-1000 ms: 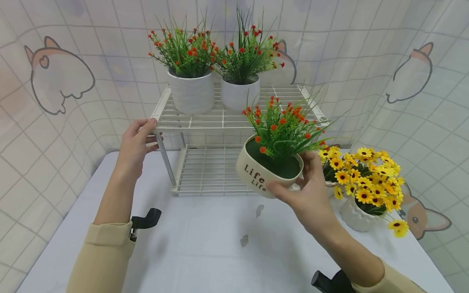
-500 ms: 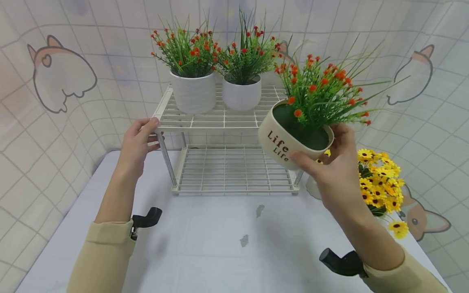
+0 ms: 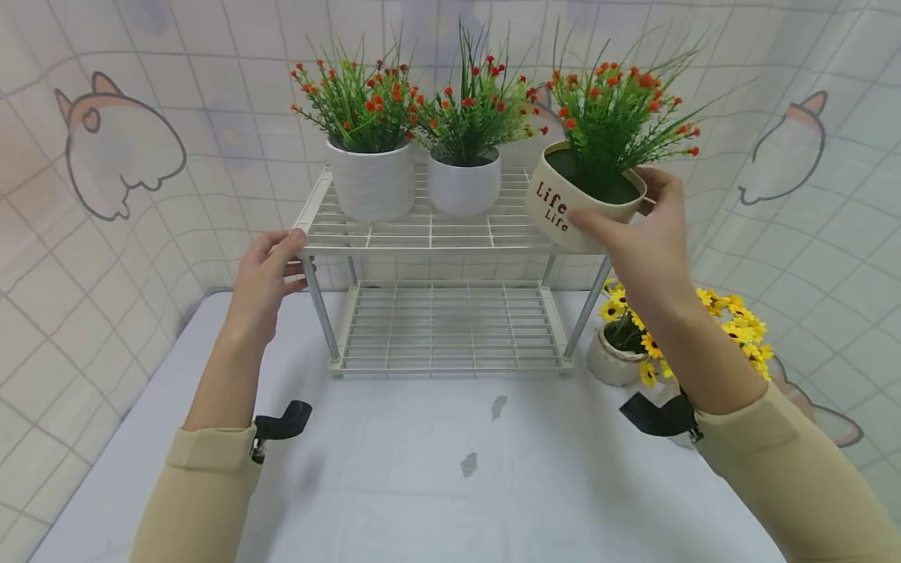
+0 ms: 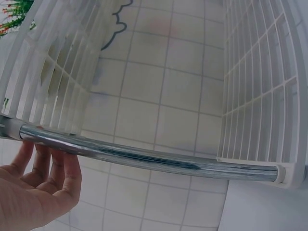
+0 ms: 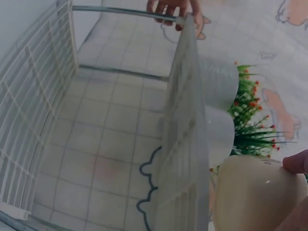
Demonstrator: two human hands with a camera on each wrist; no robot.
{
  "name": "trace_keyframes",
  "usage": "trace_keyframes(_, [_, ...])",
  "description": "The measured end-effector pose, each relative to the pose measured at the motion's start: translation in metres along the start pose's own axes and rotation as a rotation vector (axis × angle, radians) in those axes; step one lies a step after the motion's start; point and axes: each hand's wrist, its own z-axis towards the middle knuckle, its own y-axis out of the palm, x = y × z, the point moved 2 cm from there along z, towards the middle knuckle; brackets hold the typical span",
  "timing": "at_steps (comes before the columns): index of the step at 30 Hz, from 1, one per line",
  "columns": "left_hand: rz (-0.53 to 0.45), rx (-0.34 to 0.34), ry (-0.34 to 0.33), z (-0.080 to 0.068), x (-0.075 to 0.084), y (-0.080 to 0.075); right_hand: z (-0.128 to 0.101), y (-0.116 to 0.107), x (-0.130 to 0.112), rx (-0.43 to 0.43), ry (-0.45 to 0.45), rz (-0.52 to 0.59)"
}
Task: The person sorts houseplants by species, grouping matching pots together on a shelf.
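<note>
My right hand (image 3: 651,246) holds a cream flowerpot (image 3: 573,207) lettered "Life Life", its thumb on the front and fingers behind the rim. Grass and orange-red flowers fill the pot, which tilts over the right end of the upper tier of a white two-tier wire rack (image 3: 450,249). In the right wrist view the pot's pale underside (image 5: 255,192) shows beside that tier. With my left hand (image 3: 263,285) I grip the rack's upper left corner, thumb on top and fingers at the metal post (image 4: 144,157). Two white pots, a ribbed one (image 3: 371,184) and a smoother one (image 3: 464,186), stand on the upper tier.
Yellow flowers (image 3: 739,324) in a white pot stand right of the rack, partly behind my right forearm. Another small whitish pot (image 3: 615,360) of yellow flowers is beside the rack's right foot. A white cloth (image 3: 408,461) covers the table; a tile-patterned curtain hangs behind.
My right hand has carried the cream pot up and to the right, from in front of the rack to its upper right end. My left hand stays on the rack corner.
</note>
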Motion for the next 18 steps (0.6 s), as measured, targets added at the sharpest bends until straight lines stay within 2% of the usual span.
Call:
trace_keyframes(7, [-0.014,0.01,-0.016,-0.001,-0.001,0.0,0.031,0.014,0.01,0.009,0.053,-0.035])
trace_keyframes(14, [-0.029,0.012,-0.018,0.0,-0.001,0.002,0.056,0.024,0.012,0.011,0.128,-0.222])
trace_keyframes(18, [-0.037,0.017,-0.018,-0.001,-0.001,0.002,0.068,0.028,0.013,0.007,0.165,-0.262])
